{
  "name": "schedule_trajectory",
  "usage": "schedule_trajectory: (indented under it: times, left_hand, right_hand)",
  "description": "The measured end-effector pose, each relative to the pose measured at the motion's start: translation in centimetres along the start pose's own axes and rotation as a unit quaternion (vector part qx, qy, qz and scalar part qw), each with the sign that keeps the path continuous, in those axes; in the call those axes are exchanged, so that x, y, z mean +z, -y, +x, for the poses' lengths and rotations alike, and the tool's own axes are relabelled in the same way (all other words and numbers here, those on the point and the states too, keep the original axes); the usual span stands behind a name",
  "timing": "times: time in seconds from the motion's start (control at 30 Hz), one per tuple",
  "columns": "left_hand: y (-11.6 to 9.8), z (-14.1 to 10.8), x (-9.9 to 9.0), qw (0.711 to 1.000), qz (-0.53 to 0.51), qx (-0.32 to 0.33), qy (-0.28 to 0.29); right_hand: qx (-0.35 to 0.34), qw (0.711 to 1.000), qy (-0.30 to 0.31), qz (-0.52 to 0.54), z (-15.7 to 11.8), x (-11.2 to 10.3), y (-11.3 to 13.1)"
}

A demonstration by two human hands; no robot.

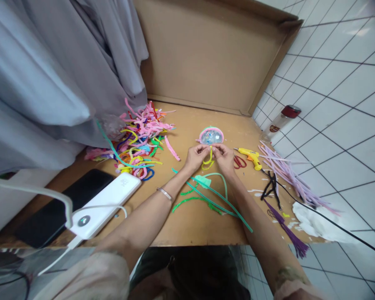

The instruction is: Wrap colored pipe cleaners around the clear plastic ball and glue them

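My left hand [196,158] and my right hand [224,157] meet over the middle of the table, fingers pinched on a yellow pipe cleaner [210,159]. Its curved lower part hangs below the fingertips. Just beyond the hands sits a round clear container with a pink rim [211,136], small colourful bits inside. Between my forearms lie long teal pipe cleaners [217,196], a pale green patch [203,181] and short green pieces [187,201]. A dark red bent pipe cleaner [240,162] rests beside my right hand.
At left is a heap of colourful pipe cleaners [146,125], with a white power bank [103,206] and black phone [90,189] nearer. On the right lie a yellow glue gun [250,157], lilac pipe cleaners [284,175], a purple tassel [289,233] and a red-capped bottle [283,121].
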State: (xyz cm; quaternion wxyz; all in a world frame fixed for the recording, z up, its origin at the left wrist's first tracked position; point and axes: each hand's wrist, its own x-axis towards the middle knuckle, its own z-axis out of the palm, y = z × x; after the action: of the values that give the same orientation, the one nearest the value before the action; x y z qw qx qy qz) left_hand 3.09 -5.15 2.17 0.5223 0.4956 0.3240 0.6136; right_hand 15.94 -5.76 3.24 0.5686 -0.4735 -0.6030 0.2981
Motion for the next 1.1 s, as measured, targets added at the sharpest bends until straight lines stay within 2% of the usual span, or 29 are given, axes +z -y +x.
schedule_trajectory:
  times: [0.13,0.27,0.4,0.6,0.77,0.9,1.0,1.1]
  left_hand:
    - [0.1,0.1,0.1,1.0,0.018,0.005,-0.009]
    - [0.4,0.0,0.0,0.998,0.061,0.021,-0.01]
    - [0.8,-0.1,-0.1,0.993,0.103,0.059,0.01]
    - [1.3,0.2,-0.5,0.982,0.166,0.09,0.03]
    - [1.5,0.2,-1.0,0.952,0.268,0.14,0.054]
    - [1.5,0.1,-1.1,0.939,0.299,0.156,0.07]
    - [1.4,0.1,-1.0,0.942,0.289,0.152,0.074]
    - [1.0,0.1,-1.1,0.957,0.244,0.146,0.058]
  right_hand:
    - [0.0,1.0,0.004,-0.004,0.1,-0.2,0.1]
    - [-0.018,0.998,0.015,-0.058,0.4,-0.9,0.3]
    - [-0.043,0.987,0.063,-0.144,0.6,-1.7,0.5]
    - [-0.1,0.946,0.109,-0.289,0.6,-2.3,1.7]
    - [-0.123,0.893,0.134,-0.411,0.5,-2.9,2.5]
    - [-0.14,0.866,0.153,-0.456,0.4,-3.3,2.7]
    - [-0.145,0.878,0.149,-0.432,0.5,-3.3,2.5]
    - [-0.117,0.929,0.121,-0.33,0.7,-3.3,1.9]
